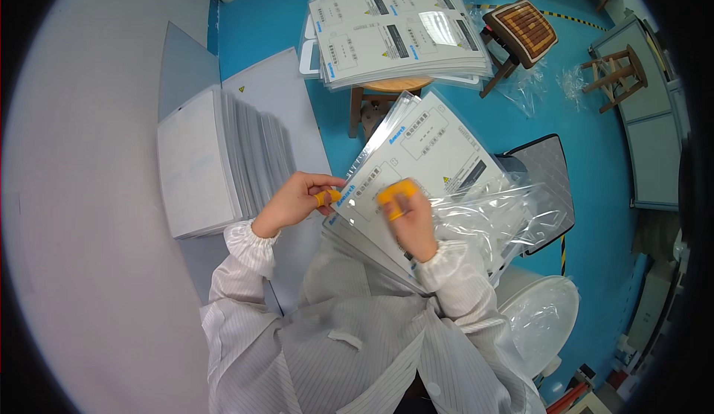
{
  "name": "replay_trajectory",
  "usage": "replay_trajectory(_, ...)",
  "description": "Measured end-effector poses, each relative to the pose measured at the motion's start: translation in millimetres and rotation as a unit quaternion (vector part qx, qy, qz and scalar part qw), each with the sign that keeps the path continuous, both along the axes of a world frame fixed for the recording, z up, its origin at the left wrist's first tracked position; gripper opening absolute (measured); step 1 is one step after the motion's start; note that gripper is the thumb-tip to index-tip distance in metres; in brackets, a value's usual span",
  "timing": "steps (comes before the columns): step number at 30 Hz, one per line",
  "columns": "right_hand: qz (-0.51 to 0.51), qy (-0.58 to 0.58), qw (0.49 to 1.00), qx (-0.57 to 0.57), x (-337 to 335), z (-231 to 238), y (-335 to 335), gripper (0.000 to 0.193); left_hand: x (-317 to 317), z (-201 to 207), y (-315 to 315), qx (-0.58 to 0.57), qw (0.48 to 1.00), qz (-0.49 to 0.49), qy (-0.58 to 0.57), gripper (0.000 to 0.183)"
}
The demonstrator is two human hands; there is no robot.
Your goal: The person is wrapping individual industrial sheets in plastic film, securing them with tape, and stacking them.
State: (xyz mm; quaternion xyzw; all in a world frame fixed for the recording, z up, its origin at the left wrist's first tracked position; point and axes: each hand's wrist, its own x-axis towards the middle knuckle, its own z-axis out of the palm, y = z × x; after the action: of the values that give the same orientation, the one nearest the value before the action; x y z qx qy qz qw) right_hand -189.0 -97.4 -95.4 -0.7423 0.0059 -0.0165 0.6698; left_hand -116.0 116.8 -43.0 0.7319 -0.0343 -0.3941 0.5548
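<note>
Your right hand [410, 220], orange cots on its fingertips, is pressing closed on the printed white sheet [424, 157] in its clear bag [491, 224] over your lap; your left hand [294, 202] is pinching the sheet's left edge. Bagged sheets are lying stacked on the stool [394, 34] ahead, suggesting the job is well underway. Grey sleeves [204, 161] are waiting at the desk's right edge.

Bagged sheets [424, 168] w/ hands, panel stack [201, 161] left, sheet pile [398, 34] behind
</note>
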Motion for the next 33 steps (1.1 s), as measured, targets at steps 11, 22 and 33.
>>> replay_trajectory(11, -0.106, -0.039, 0.817, 0.566, 21.6, 2.7, -85.6, 0.012, 26.1, -20.7, 0.7, -0.08, 0.994, -0.077, 0.008, 0.033)
replay_trajectory(22, -0.141, -0.015, 0.851, 0.506, 16.3, 14.1, -93.2, 0.016, 74.3, 14.9, -77.5, 0.044, 0.977, -0.135, -0.158, 0.029)
replay_trajectory(33, -0.551, -0.304, 0.71, 0.315, -197.6, 16.6, -479.2, 0.015, 247.6, -31.4, -7.0, -0.041, 0.959, 0.208, -0.188, 0.028)
